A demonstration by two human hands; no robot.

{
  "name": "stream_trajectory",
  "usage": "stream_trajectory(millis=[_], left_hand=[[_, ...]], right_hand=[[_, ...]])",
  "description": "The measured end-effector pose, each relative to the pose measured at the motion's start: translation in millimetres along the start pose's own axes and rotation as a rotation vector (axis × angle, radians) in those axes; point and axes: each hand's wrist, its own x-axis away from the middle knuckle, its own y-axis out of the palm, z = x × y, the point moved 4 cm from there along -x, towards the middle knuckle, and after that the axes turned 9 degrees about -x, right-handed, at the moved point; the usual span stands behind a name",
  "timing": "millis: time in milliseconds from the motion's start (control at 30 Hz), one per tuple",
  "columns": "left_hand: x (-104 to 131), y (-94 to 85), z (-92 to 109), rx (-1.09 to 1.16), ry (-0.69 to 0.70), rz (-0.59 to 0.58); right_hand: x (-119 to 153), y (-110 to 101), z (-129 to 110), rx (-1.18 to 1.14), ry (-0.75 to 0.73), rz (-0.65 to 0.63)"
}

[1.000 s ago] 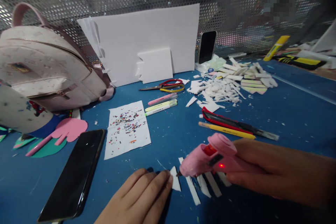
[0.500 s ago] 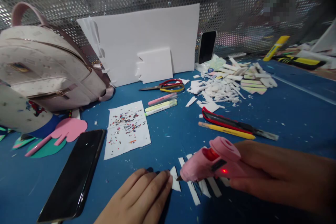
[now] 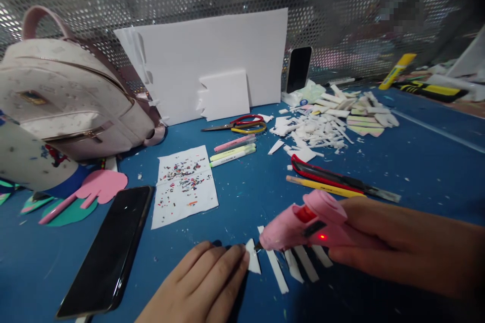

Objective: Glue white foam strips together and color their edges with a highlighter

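My right hand (image 3: 394, 247) is wrapped round a pink glue gun (image 3: 303, 224) with a red light lit on its side. The gun's dark nozzle is at the upper part of a small white piece (image 3: 253, 257) on the blue table. My left hand (image 3: 206, 280) lies palm down, its fingers together and their tips at the left edge of that piece. Several white strips (image 3: 278, 272) lie beside it, partly under the gun.
A black phone (image 3: 108, 252) and a speckled white sheet (image 3: 185, 186) lie left. Behind are scissors (image 3: 242, 125), markers (image 3: 233, 151), a red cutter (image 3: 341, 176), white scraps (image 3: 310, 128), a backpack (image 3: 71, 96) and a standing white board (image 3: 182, 60).
The glue gun in my right hand has shifted slightly up, its nozzle now higher on the white piece, and more of the strips show. My left hand has hardly moved.
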Motion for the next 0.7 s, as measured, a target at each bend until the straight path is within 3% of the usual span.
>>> stream_trajectory(millis=[100, 467, 567, 600, 700], left_hand=[[1.7, -2.0, -1.6, -0.021, 0.027, -0.006], [2.2, -5.0, -3.9, -0.083, 0.072, 0.020], [3.3, -3.1, -2.5, -0.068, 0.045, 0.073], [3.2, -5.5, -3.2, -0.051, 0.011, 0.145], [0.2, -2.2, -1.3, -0.056, 0.049, 0.042]], right_hand=[[0.8, 2.1, 8.9, 0.055, 0.079, -0.037], [4.5, 2.7, 6.1, 0.065, 0.039, 0.019], [2.2, 3.4, 0.0, 0.100, 0.036, 0.042], [1.0, 4.2, -3.0, 0.113, 0.050, 0.041], [-1.8, 6.0, -11.8, 0.120, 0.084, 0.032]])
